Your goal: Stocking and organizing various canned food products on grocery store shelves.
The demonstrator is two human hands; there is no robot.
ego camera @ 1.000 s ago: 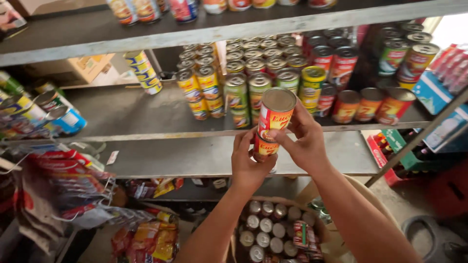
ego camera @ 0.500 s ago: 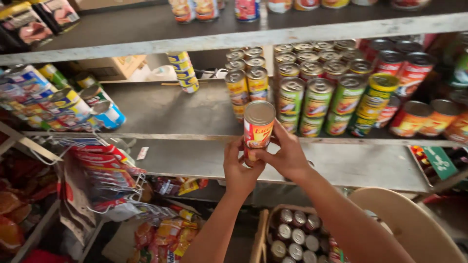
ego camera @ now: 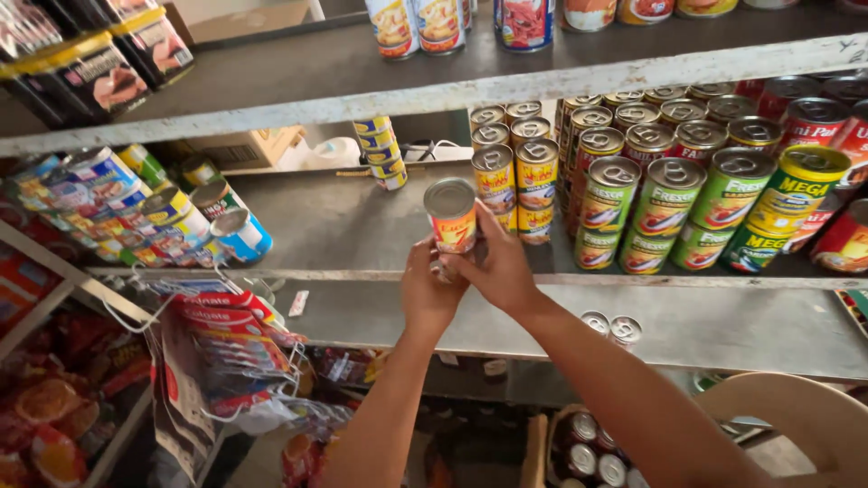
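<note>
Both my left hand (ego camera: 432,291) and right hand (ego camera: 499,269) clasp one red-and-yellow can (ego camera: 452,217), upright just above the middle shelf (ego camera: 344,226); stacked cans (ego camera: 515,185) stand at two o'clock. It isn't set down yet; a basket of cans (ego camera: 588,452) at five o'clock remains.

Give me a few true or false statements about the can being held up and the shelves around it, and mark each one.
1. Both hands hold one can. True.
2. The left hand grips the can's lid from above. False: it holds the can from below, and the lid is bare.
3. Green-labelled cans stand to the right of the held can. True.
4. The right hand rests flat on the shelf. False: it is wrapped around the can's side.
</note>
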